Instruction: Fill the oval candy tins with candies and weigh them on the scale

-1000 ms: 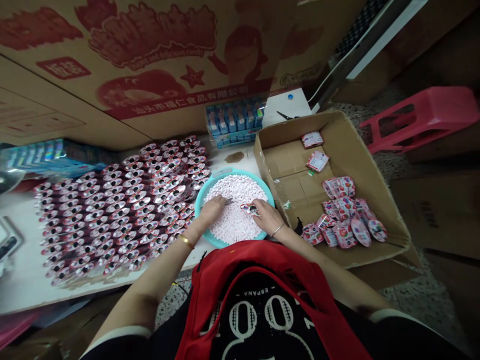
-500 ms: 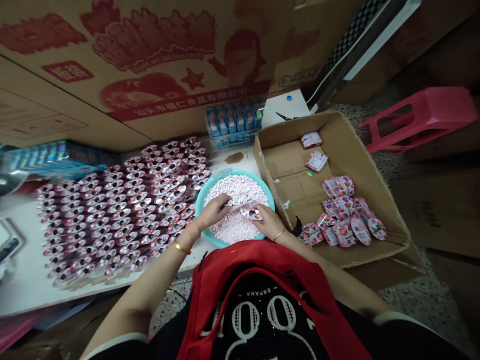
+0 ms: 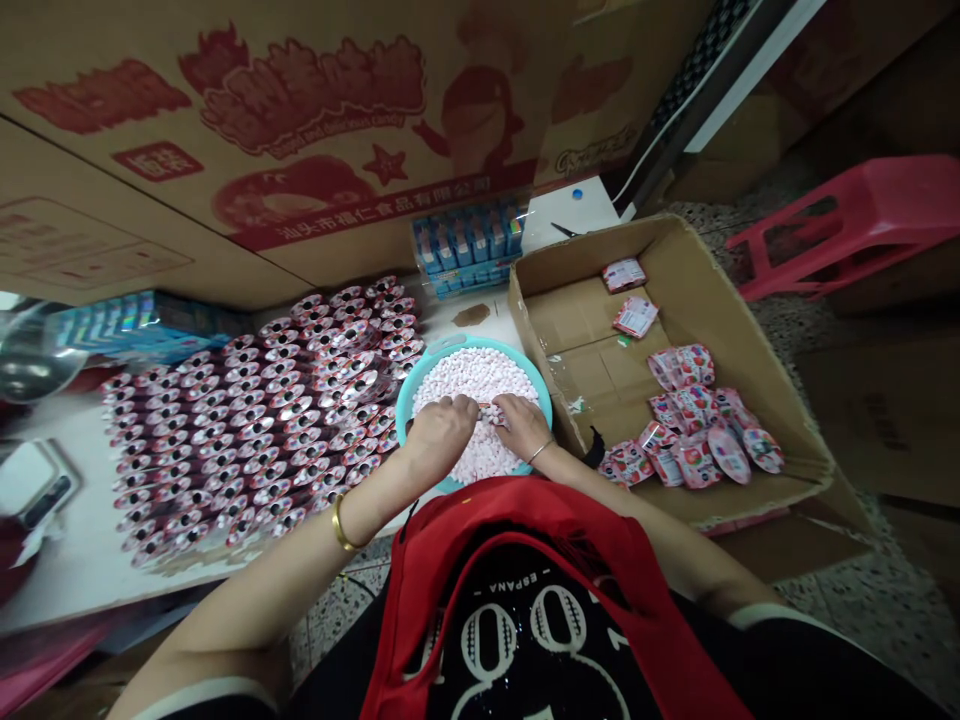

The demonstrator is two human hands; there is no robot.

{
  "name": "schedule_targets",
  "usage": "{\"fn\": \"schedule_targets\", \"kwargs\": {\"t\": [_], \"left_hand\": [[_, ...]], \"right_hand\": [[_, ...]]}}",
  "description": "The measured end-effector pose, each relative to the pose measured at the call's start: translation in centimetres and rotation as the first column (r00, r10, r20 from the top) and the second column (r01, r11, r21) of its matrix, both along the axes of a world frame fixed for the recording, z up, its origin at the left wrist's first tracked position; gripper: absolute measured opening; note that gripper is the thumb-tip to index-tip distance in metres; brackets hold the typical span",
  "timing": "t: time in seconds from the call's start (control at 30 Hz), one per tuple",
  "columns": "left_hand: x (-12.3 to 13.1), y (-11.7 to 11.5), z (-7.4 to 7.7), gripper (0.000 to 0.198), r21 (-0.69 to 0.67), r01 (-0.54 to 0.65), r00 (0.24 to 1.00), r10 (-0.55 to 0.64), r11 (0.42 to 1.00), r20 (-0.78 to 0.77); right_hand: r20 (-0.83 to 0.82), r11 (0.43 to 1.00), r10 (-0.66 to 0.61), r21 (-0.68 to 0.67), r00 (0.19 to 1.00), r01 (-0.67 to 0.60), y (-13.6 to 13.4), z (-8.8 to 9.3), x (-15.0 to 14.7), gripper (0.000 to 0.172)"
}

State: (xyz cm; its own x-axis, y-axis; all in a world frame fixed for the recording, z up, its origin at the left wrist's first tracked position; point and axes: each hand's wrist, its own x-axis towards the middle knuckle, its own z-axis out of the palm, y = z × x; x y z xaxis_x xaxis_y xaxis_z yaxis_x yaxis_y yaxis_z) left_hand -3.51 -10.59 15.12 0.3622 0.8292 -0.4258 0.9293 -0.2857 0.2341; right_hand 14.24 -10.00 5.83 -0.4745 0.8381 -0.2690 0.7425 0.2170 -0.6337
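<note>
A turquoise basin [image 3: 406, 392] full of small pale pink candies [image 3: 472, 375] stands in front of me. Over it, my left hand [image 3: 444, 432] and my right hand [image 3: 523, 428] meet at a small candy packet [image 3: 491, 411], each with closed fingers at one side of it. Most of the packet is hidden by the fingers. To the left, many similar packets [image 3: 255, 430] stand upright in tight rows, dark openings showing at their tops. On the right, a low cardboard box [image 3: 585, 345] holds several pink packets [image 3: 694, 410] with strawberry prints, lying loosely.
Large printed cartons [image 3: 315, 210] form a wall behind the table. Blue wrapped packs [image 3: 469, 250] stand at the back, with scissors [image 3: 564, 230] near the box. A white scale [image 3: 37, 485] sits far left. On the floor at right is a red stool [image 3: 862, 220].
My left hand has moved from above the candies to the packet in my right hand and now grips it too. The view has shifted slightly.
</note>
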Motion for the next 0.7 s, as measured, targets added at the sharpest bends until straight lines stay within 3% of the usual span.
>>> {"fn": "schedule_targets", "kwargs": {"t": [0.13,0.23,0.3,0.43,0.5,0.6,0.7], "left_hand": [[-1.1,-0.1,1.2,0.023,0.018,-0.032,0.997,0.030,0.999,0.070],[-2.9,-0.2,1.0,0.019,0.045,-0.092,0.991,0.086,0.995,0.107],[-3.7,-0.6,0.1,0.017,0.036,-0.122,0.972,0.112,0.992,0.206],[-4.0,-1.7,-2.8,0.048,0.010,-0.097,0.894,0.083,0.995,0.439],[-3.9,-1.7,-3.8,0.040,0.006,-0.090,0.887,0.078,0.996,0.456],[-4.5,0.0,-4.2,0.026,0.039,-0.109,0.883,0.079,0.993,0.462],[-7.0,3.2,-3.9,0.028,0.172,-0.171,0.899,0.083,0.970,0.430]], "right_hand": [[-0.065,1.000,-0.016,-0.011,0.998,0.015,-0.1,-0.7,0.3,0.032],[-0.143,0.999,-0.024,-0.024,0.989,0.021,-0.2,-1.1,0.4,0.032],[-0.197,0.999,-0.027,-0.035,0.980,0.021,-0.4,-1.2,0.1,0.031],[-0.305,0.998,-0.046,-0.062,0.951,0.029,-0.7,-1.0,-1.2,0.024],[-0.356,0.997,-0.046,-0.073,0.933,0.022,-0.6,-0.5,-2.0,0.021],[-0.401,0.998,-0.051,-0.063,0.914,0.028,0.8,0.7,-2.7,0.031],[-0.411,0.985,-0.117,0.072,0.904,0.160,4.5,1.8,-1.6,0.051]]}}
